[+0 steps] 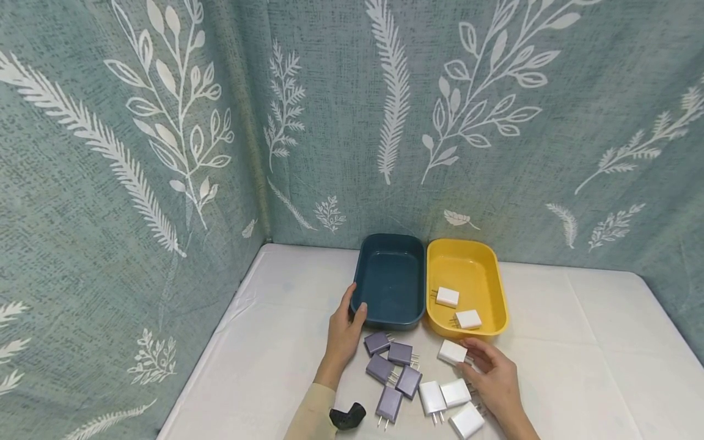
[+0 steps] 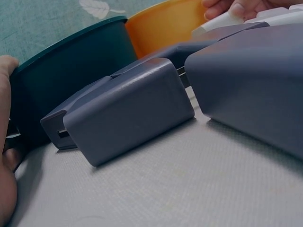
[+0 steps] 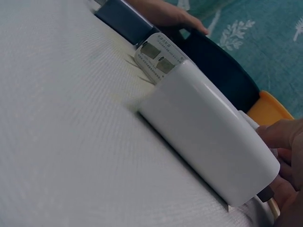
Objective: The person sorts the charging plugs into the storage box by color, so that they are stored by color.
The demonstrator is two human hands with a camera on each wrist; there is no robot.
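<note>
My right hand (image 1: 497, 376) pinches a white charger (image 1: 453, 352) by its prong end, just in front of the yellow tray (image 1: 502, 299). Two white chargers, one (image 1: 447, 297) behind the other (image 1: 468, 319), lie inside that tray. My left hand (image 1: 344, 333) holds the near left corner of the dark blue tray (image 1: 393, 323), thumb at the rim. Several purple chargers (image 1: 390, 403) lie on the table before the blue tray; one purple charger (image 2: 132, 111) looms large in the left wrist view. Three more white chargers lie near my right wrist, including one close charger (image 3: 213, 137) in the right wrist view.
Both trays stand side by side against the patterned curtain (image 1: 330, 122) at the back. A white cloth (image 1: 577, 342) covers the table. A small black object (image 1: 348, 417) sits at my left wrist, by the sleeve (image 1: 310, 412).
</note>
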